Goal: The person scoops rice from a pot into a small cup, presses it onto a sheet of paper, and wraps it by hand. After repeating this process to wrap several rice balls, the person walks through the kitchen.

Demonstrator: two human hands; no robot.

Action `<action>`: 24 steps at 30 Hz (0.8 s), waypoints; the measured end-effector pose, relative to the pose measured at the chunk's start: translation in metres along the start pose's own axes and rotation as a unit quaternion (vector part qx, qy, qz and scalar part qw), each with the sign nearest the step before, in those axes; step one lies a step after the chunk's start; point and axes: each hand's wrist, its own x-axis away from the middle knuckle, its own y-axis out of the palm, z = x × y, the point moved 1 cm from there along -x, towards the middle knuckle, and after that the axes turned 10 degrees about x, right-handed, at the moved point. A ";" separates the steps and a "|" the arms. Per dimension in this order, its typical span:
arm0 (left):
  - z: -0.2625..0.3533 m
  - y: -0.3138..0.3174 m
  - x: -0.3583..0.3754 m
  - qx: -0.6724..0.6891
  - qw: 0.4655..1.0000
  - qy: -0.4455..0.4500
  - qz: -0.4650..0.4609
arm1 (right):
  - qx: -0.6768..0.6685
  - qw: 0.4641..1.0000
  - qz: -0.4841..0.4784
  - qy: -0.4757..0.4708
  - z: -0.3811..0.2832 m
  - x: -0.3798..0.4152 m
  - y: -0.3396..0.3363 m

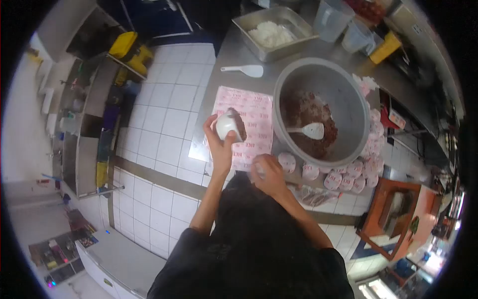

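Note:
A small white bowl [226, 128] is tilted in my left hand [220, 144], and dark rice [240, 125] shows at its opening. Beneath it lies a stack of printed pink wrapping paper [258, 112]. My right hand [268, 174] is at the paper's lower right corner with its fingers curled; what they hold, if anything, is hidden. Right of the paper stands a large grey tub [324, 70] with dark rice inside and a white paddle [313, 130] resting in it. Several round wrapped packs [333, 180] sit below and right of the tub.
A metal tray [249, 42] of white rice and a second white paddle [253, 71] are at the counter's far side. Clear plastic jugs [332, 20] and a yellow box [386, 47] stand at the upper right. A plastic bag [316, 196] lies by the near edge.

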 end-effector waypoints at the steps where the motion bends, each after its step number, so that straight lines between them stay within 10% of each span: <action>1: -0.030 -0.012 -0.009 -0.052 0.994 0.079 -0.057 | 0.095 0.991 -0.090 -0.017 0.016 0.009 0.023; 7: -0.140 -0.044 -0.025 -0.495 0.754 0.278 -0.330 | 0.273 0.956 -0.105 0.026 0.072 0.053 0.088; 24: -0.172 -0.012 -0.067 -0.326 0.859 0.219 -0.330 | 0.243 0.965 -0.066 0.070 0.081 0.068 0.106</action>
